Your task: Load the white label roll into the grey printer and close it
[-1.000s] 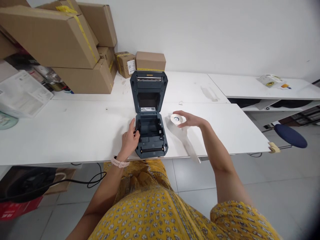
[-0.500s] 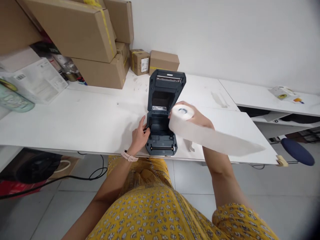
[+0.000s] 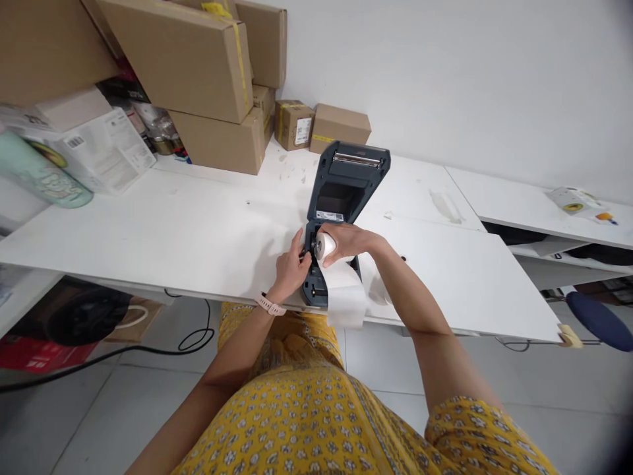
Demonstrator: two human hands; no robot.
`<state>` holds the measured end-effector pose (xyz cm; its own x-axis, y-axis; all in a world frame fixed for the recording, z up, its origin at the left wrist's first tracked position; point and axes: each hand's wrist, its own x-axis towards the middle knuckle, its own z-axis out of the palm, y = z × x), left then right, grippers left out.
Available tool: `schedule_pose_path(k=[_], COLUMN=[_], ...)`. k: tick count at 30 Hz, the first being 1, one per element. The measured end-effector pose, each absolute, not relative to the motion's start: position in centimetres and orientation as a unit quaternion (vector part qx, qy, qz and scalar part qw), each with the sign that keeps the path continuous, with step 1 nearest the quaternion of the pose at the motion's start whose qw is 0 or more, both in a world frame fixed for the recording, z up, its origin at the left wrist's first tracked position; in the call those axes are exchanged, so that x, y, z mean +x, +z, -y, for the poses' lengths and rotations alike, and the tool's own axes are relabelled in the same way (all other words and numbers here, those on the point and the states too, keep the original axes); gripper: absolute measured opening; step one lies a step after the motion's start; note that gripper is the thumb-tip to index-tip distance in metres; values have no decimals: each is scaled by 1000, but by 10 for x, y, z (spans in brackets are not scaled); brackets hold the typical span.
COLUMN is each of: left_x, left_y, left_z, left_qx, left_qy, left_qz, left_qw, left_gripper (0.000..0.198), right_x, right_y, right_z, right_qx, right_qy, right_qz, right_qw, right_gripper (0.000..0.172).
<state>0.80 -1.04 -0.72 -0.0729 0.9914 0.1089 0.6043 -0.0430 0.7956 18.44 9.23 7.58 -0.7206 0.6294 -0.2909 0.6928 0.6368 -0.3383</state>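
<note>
Lining a pale wall point(image 3: 445, 79), the smooth white table point(image 3: 208, 244) bears brown cardboard boxes point(image 3: 217, 142). Near its front edge stands an open, angular dark printer point(image 3: 341, 201). The right hand point(image 3: 349, 241) grips the round white paper roll point(image 3: 327, 248) over the printer's base, the strip point(image 3: 346, 300) draping forward; the left hand point(image 3: 289, 270) touches the printer's left side, whether pinching I cannot tell.

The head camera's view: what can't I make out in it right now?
Head view: far end of the paper roll, covered by the right hand.
Head view: right inside part of the printer, hidden by that hand and the paper strip.
Head view: print on the printer's white sticker, too small to read.
Head view: top of the green bottle, cut off by the left edge.
</note>
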Motion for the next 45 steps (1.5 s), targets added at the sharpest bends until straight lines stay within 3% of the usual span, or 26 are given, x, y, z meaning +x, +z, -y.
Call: schedule_pose_path(k=[17,25,30,40,45], left_x=[8,8,9,12,22], left_y=[-6,-6,-5,-6,-17], left_z=[11,11,12,12,42], left_qx=[625,607,599,563,519], left_qy=[364,377,380,400,443], left_qz=[-637,-636,-640,-634,-567], left_qw=[267,291,296,348,462], left_gripper=[66,65,64,59,78], right_x=[179,218,221,213,223], right_y=[52,38,20,7,17], right_z=[-80,13,59,69,73], right_qx=[379,384,416,426,402], right_qy=[-170,-174,-176,-163,-237], right_qz=[-903,-901,-882,-874,-864], right_qw=[109,-103,-135,-166,-190], right_gripper=[81,67,62,64,60])
